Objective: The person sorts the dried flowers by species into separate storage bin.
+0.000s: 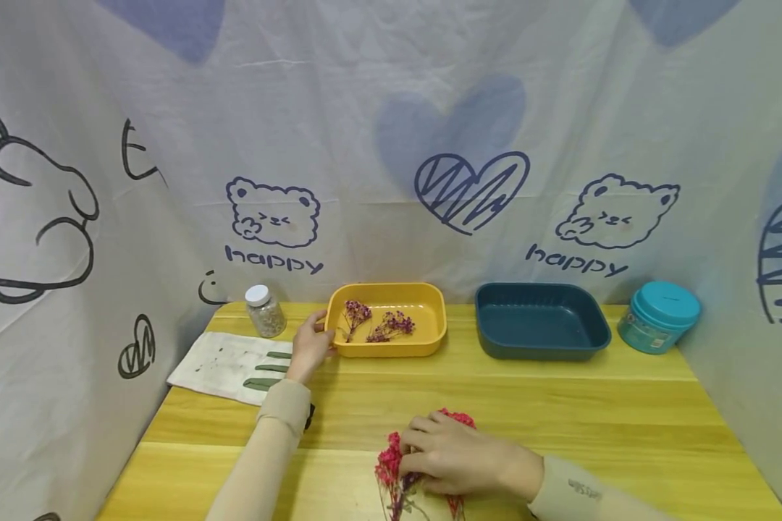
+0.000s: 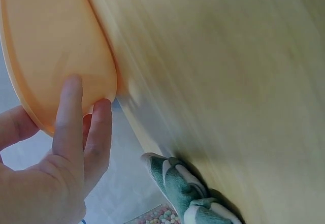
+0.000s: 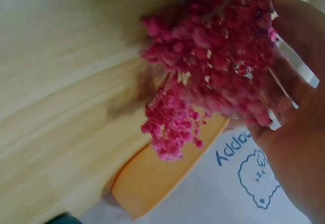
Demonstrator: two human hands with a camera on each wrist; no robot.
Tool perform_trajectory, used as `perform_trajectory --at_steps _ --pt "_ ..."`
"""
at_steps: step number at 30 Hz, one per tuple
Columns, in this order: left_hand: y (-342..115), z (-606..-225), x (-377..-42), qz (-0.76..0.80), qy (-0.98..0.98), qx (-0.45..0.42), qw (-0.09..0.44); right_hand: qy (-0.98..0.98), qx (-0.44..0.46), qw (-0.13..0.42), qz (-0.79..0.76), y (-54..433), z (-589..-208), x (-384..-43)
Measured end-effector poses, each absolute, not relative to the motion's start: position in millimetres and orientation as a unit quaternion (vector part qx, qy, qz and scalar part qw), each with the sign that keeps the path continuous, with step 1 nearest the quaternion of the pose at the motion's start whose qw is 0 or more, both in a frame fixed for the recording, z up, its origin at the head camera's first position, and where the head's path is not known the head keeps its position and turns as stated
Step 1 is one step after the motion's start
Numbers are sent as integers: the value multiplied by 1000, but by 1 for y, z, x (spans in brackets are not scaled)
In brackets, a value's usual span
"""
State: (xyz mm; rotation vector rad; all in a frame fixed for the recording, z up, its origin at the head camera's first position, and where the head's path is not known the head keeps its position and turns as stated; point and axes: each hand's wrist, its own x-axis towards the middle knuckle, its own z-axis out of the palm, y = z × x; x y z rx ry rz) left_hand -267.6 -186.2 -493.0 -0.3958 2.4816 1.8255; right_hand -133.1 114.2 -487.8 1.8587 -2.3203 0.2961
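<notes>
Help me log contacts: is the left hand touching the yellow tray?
Touching. The left wrist view shows the left hand with its fingers against the outside of the yellow tray.

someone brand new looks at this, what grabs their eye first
Probably the bright pink flowers at the near side of the wooden table, with the right hand among them. Next, perhaps, the yellow tray at the back, with purple sprigs inside and the left hand on its left end. Farther right stand a dark blue tray and a turquoise tub.
</notes>
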Motion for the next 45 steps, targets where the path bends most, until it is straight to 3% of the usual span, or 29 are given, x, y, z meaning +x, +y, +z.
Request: perform_trajectory --at_steps 16,24,31,35,45 --pt "-185 -497 -265 583 803 -126 17 -777 595 200 45 105 -513 -137" --pt "-185 -493 -269 584 802 -124 14 -800 567 191 46 102 -513 -143" --pt "-187 -493 -272 578 806 -122 18 -795 558 231 52 104 -512 -146" --pt "-187 -493 -271 578 807 -121 16 -793 564 204 108 107 -505 -150" --pt "-188 -495 -269 565 816 -118 18 -738 531 16 416 116 -484 -150"
